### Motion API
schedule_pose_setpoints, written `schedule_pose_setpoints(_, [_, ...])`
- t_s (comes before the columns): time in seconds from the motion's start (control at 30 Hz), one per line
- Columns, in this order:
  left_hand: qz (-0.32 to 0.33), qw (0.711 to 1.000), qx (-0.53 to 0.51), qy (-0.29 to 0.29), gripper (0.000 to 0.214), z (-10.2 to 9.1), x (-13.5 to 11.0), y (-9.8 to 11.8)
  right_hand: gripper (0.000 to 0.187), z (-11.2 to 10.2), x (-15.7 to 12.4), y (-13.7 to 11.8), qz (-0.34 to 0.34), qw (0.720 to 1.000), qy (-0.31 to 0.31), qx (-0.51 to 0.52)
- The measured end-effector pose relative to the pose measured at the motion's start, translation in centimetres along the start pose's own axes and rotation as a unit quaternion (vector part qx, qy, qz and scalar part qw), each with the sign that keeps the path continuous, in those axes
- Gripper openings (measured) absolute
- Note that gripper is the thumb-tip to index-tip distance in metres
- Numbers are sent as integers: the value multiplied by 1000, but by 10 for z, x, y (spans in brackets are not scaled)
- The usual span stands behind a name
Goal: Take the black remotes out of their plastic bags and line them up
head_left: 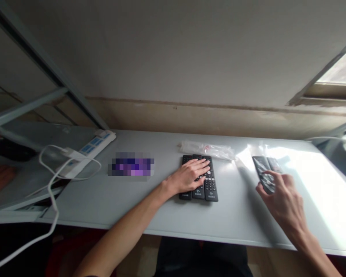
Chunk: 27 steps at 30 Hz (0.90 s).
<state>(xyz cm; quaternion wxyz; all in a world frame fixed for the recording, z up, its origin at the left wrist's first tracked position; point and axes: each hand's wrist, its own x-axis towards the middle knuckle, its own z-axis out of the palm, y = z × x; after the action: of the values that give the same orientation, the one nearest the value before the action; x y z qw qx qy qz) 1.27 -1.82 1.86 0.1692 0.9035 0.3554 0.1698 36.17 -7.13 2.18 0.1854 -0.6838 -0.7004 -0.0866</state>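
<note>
The two hands are well apart on a pale gray bench (161, 215).

The left hand (188, 177) lies open and flat on three black remotes (210, 188). The remotes sit side by side, touching, with their long sides together. The fingers (198, 166) point away from the person and cover the top part of the remotes. The buttons show near the right edge and at the bottom.

The right hand (279, 196) is over to the right, in a bright patch of sun. Its thumb and fingers (269, 177) close around a wrapped remote (261, 169), a dark remote in clear plastic. A second wrapped remote (274, 164) lies just beside it, and part of it is hidden. I cannot tell if the hand has lifted the first one off the bench.

A long clear plastic bag (206, 150) lies near the back edge, just behind the three black remotes. To the left is a blurred purple thing (131, 164). Past it is a white power strip (98, 148) with a white cable (50, 200) looping over the bench edge and down. Gray metal bars (29, 50) stand at the left. A plain wall (190, 50) rises behind the bench, and a window (340, 65) shows at the right.
</note>
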Motion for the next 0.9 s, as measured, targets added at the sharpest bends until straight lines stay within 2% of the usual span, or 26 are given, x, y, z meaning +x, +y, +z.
schedule_pose_setpoints(0.13, [-4,1000,-5,-1,46,-1,0,0,47,-23,5,-26,-5,997,65,45])
schedule_pose_setpoints(0.23, [-4,1000,-11,3,45,-2,0,0,41,-32,18,-47,-80,984,106,122])
schedule_pose_setpoints(0.3, [7,1000,-11,3,43,-4,1,0,38,-30,31,-61,-143,967,127,170])
schedule_pose_setpoints(0.47, [35,999,0,-1,40,-4,3,-1,34,2,66,-90,-236,920,156,272])
schedule_pose_setpoints(0.57, [35,999,-17,5,38,-3,3,-2,35,29,76,-100,-247,904,136,322])
schedule_pose_setpoints(0.67, [14,996,-80,46,40,-5,4,-2,36,48,75,-102,-235,895,134,354])
schedule_pose_setpoints(0.77, [-41,968,-214,128,49,-12,5,-1,41,53,69,-100,-228,883,149,382])
schedule_pose_setpoints(0.83, [-101,926,-321,170,52,-16,5,0,47,53,66,-97,-233,872,151,404])
schedule_pose_setpoints(0.9, [-163,880,-405,189,57,-18,5,-1,52,52,65,-96,-244,865,143,415])
